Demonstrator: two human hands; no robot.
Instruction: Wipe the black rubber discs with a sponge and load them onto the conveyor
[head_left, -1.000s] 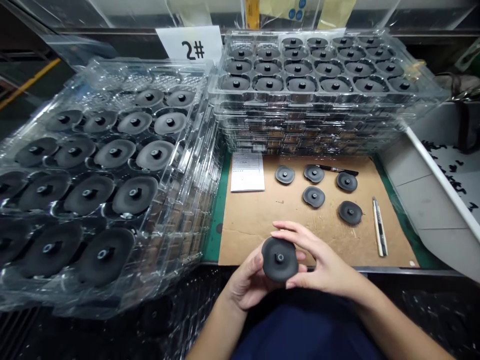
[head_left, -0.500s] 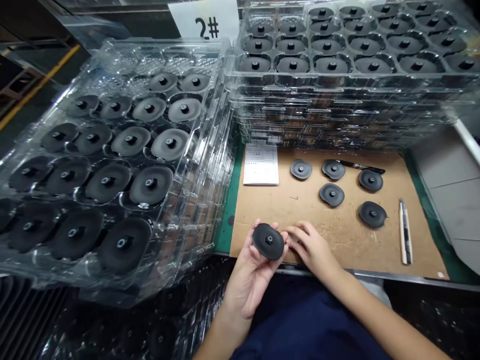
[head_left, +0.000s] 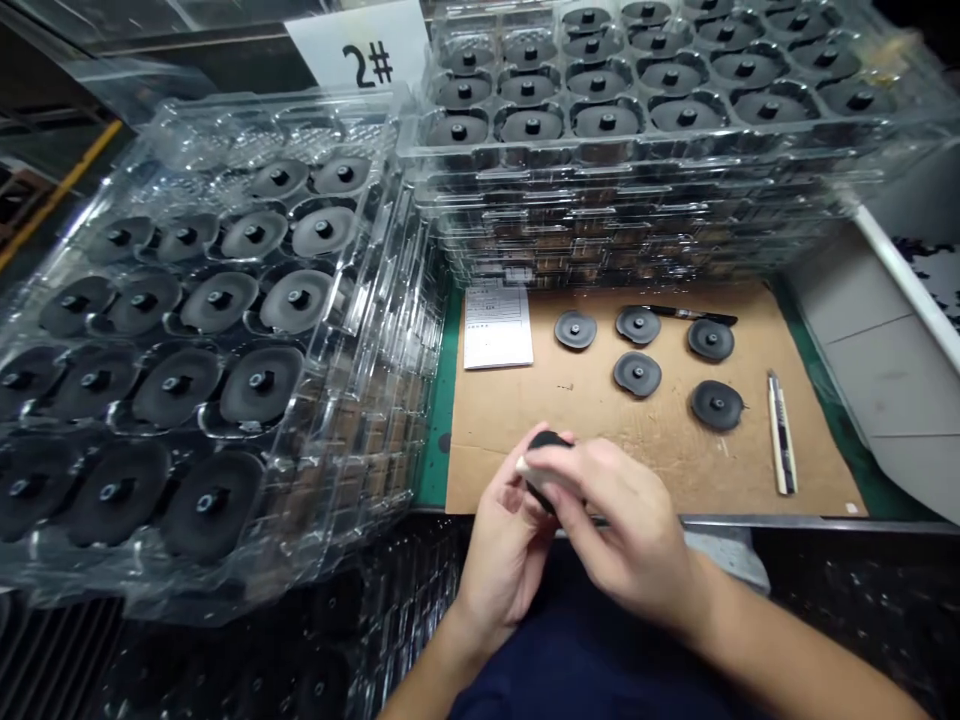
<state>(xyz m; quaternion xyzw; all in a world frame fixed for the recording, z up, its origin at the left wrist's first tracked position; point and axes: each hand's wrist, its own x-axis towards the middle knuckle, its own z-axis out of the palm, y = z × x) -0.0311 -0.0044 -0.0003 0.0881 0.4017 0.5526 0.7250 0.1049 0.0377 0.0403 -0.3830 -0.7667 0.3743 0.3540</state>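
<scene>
A black round disc [head_left: 549, 438] with a raised hub is held over the front edge of the cardboard by my left hand [head_left: 499, 545], whose fingers curl round it from below and the left. From the right, my right hand [head_left: 626, 515] reaches over the disc, thumb and forefinger closed on it. Those fingers hide most of its face and its hub. Several similar discs, among them a nearer one [head_left: 717, 405] and one in the middle [head_left: 637, 374], lie apart with hubs up on the cardboard sheet [head_left: 525, 420].
To the left rises a stack of clear plastic trays [head_left: 360, 330] filled with discs; another tray stack [head_left: 570, 190] stands behind the cardboard. A printed paper slip [head_left: 498, 328], a black pen [head_left: 694, 315] and a utility knife [head_left: 781, 435] lie on the cardboard. A grey panel [head_left: 862, 330] borders the right.
My right hand has moved left and over the disc, closing its fingers on it. The disc in my left hand is now more tilted and largely covered. The camera view has shifted slightly.
</scene>
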